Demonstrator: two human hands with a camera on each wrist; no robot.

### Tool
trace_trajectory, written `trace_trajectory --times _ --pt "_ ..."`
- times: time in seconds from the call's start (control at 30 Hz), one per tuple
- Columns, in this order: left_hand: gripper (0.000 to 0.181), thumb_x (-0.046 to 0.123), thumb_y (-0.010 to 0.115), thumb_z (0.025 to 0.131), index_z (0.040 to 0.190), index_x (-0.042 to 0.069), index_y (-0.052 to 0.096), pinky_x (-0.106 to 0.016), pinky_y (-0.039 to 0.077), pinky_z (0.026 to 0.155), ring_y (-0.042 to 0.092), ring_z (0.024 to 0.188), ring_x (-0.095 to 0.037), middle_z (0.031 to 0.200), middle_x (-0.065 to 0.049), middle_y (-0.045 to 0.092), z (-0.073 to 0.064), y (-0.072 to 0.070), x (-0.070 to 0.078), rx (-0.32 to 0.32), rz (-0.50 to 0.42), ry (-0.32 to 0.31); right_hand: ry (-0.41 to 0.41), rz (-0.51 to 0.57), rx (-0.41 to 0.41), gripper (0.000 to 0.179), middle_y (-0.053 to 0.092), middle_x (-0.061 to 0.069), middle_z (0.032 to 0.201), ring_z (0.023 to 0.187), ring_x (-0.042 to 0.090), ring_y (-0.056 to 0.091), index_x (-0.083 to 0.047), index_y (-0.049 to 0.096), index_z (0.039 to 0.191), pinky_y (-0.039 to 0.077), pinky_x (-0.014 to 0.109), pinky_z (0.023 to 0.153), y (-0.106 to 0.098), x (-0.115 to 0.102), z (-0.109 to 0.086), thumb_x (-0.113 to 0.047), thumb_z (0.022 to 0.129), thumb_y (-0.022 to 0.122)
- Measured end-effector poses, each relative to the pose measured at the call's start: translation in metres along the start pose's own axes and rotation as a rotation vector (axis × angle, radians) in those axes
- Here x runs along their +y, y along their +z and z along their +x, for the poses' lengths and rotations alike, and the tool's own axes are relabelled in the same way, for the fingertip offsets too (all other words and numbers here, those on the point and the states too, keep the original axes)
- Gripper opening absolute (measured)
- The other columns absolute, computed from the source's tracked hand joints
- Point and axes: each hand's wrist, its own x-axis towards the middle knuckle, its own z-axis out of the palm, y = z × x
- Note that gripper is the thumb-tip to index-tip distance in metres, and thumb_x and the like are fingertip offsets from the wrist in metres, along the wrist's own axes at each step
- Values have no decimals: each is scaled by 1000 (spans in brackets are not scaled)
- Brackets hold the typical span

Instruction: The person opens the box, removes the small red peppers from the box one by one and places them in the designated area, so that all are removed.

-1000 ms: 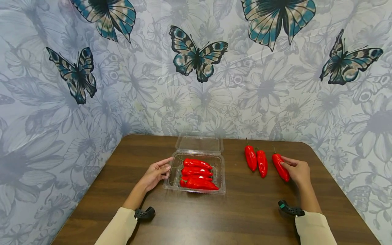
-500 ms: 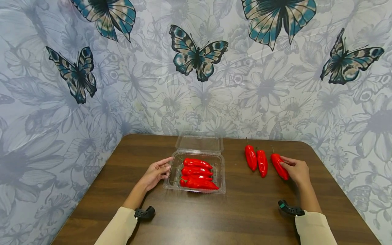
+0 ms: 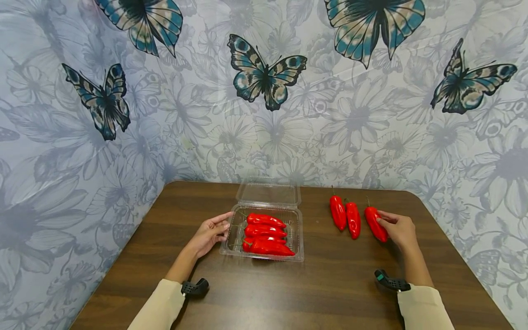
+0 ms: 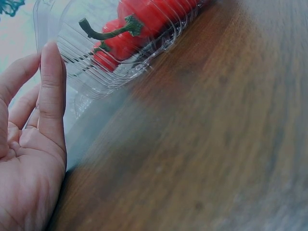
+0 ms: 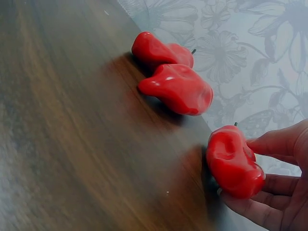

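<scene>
Head view shows your right hand [image 3: 401, 229] shifted very slightly leftward with the red pepper [image 3: 374, 223] it pinches, right of frame centre, but this pepper remains outside the clear box [image 3: 295, 234], which your left hand [image 3: 209, 236] touches with extended fingers.

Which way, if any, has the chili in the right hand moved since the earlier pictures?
Yes, slightly left: the held chili sits closer to the neighbouring chili, which stays put in the head view.

Past the far edge of my brown desk [image 3: 321, 284], I face a pale flower-patterned wall covering [image 3: 272, 137] dotted with teal butterflies [image 3: 267, 75].
</scene>
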Motion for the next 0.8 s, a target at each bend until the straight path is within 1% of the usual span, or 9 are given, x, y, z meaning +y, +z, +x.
trace_trajectory --times 0.1,0.2,0.4,0.5,0.67,0.8 --pt "51 -7 47 104 153 -8 35 -20 59 66 62 73 -7 95 1 63 0 0 0 6 6 -3 -1 50 -3 42 66 30 121 87 21 69 3 63 133 57 22 60 0 0 1 -23 100 66" --pt "50 -7 47 104 153 -7 35 -19 59 66 62 72 -6 95 1 63 0 0 0 8 13 -3 12 110 -19 45 62 34 124 69 7 67 7 60 135 61 29 58 0 1 1 -21 100 66" --pt "50 -7 47 104 152 -7 36 -19 59 65 62 71 -6 96 1 63 0 0 0 4 13 -3 21 139 -40 49 59 37 128 68 11 71 10 57 136 61 31 60 0 2 1 -21 100 66" --pt "49 -7 46 104 153 -7 36 -19 59 65 62 71 -6 95 1 62 0 0 0 1 13 -3 17 136 -41 49 59 36 129 70 10 70 10 57 136 62 31 61 -1 2 1 -21 100 65" --pt "50 -7 46 104 153 -7 35 -19 59 65 62 71 -6 95 1 62 0 0 0 2 17 -2 2 120 -7 46 62 34 126 71 8 70 10 60 134 61 30 60 -3 -2 0 -22 101 64" --pt "50 -6 47 104 153 -7 35 -19 59 65 62 71 -6 96 1 62 0 -1 0 12 16 -7 -30 85 39 43 63 34 122 65 12 71 9 62 131 60 27 56 -6 -8 -2 -22 101 62"
